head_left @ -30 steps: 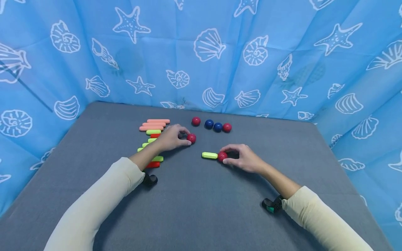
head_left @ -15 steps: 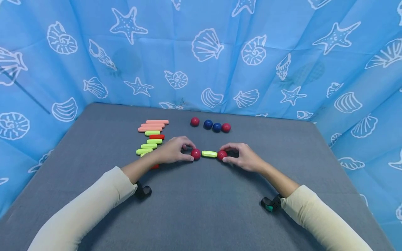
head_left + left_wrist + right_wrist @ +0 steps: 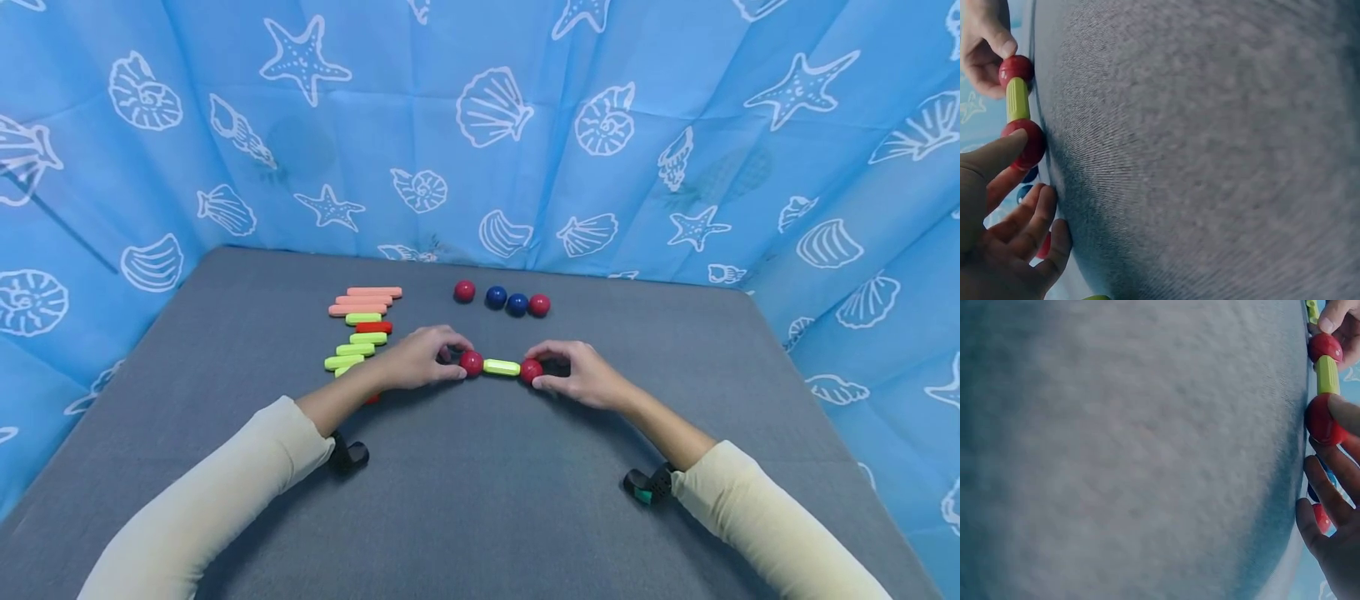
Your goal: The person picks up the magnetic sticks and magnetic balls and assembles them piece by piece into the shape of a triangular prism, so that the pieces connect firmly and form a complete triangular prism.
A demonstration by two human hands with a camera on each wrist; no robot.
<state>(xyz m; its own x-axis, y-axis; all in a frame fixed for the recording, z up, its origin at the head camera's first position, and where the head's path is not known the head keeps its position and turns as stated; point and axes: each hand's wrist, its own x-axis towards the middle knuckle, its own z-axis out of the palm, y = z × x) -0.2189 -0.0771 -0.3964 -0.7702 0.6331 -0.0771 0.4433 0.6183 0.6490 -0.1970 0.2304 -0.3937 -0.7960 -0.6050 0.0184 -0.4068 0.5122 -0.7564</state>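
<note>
In the head view my left hand (image 3: 423, 360) pinches a red ball (image 3: 471, 363) between thumb and fingers. Across from it my right hand (image 3: 587, 377) grips another red ball (image 3: 531, 372). Between the two balls lies a short yellow-green rod (image 3: 501, 367), one end against each. The left wrist view shows the left thumb on the nearer red ball (image 3: 1034, 150), with the rod (image 3: 1017, 103) running straight to the other ball. From the right wrist, the same line of ball, rod (image 3: 1327, 376) and ball appears, the right thumb pressing the nearer red ball (image 3: 1321, 419).
Behind the hands stands a loose row of red and blue balls (image 3: 496, 297). To the left lie several pink rods (image 3: 369, 300), yellow-green rods (image 3: 356, 350) and a red rod (image 3: 373, 327), partly hidden by the left arm. A blue shell-print curtain (image 3: 495, 192) borders the grey table (image 3: 480, 500).
My left hand has brought its red ball nearer to me and right, up to the rod's left end, closing the gap. The right hand has stayed nearly still with its ball.
</note>
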